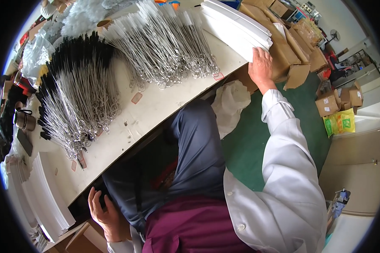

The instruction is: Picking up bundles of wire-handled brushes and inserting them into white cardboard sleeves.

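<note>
In the head view, your right hand (261,67) lay on the near end of the white stack (236,31), at the upper right of the table (164,101). Its fingers were slightly bent over the top; whether they pinched any layers or only rested there, you could not tell, since the thumb was mostly hidden. Your left hand (104,213) hung beside the table's near edge, its fingers loosely curved and apart, with nothing in them.

The stack's layers looked fanned and uneven, so a pull from that one end could have dragged several along together. With its end close to the table's edge, they might have slid toward the plastic bag (232,103) or the green floor (249,156).

The white-tipped brushes (164,50) lay just beside the stack, their wire loops crowded together; a sideways sweep could have snagged them and mixed up the pile. The black brushes (84,88) sat farther left, with loops near the table's edge, where your left sleeve might have caught them if raised carelessly.
</note>
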`<state>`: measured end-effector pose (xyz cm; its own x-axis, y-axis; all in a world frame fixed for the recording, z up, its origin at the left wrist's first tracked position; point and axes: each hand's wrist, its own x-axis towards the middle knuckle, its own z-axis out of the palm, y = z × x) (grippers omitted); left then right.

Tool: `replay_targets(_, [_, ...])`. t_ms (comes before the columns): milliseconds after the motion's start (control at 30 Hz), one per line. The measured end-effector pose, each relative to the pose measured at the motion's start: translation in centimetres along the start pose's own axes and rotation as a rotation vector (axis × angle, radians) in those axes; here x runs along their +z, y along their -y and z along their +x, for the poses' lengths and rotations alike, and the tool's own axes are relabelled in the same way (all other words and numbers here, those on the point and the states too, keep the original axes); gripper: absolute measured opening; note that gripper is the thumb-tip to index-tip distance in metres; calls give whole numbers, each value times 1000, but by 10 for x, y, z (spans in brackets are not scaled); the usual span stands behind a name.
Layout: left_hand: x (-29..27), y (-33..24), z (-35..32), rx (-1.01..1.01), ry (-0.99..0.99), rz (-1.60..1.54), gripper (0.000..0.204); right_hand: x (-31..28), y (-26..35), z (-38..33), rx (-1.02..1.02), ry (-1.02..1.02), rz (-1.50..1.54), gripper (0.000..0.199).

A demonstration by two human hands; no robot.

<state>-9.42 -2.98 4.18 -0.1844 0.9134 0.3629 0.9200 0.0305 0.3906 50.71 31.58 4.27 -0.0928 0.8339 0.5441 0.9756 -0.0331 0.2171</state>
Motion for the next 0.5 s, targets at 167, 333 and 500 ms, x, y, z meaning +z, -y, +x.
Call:
replay_targets(167, [11,-12,15,41,47,-49,26,-14,-1,5,48,-26,27,56])
replay_targets(333, [18,-35,31,135,55,-126,26,-32,1,2,183,-189,297,59])
replay_targets(500, [24,-67,62,385,25,-181,35,-130,106,-18,-92,-79,821,66])
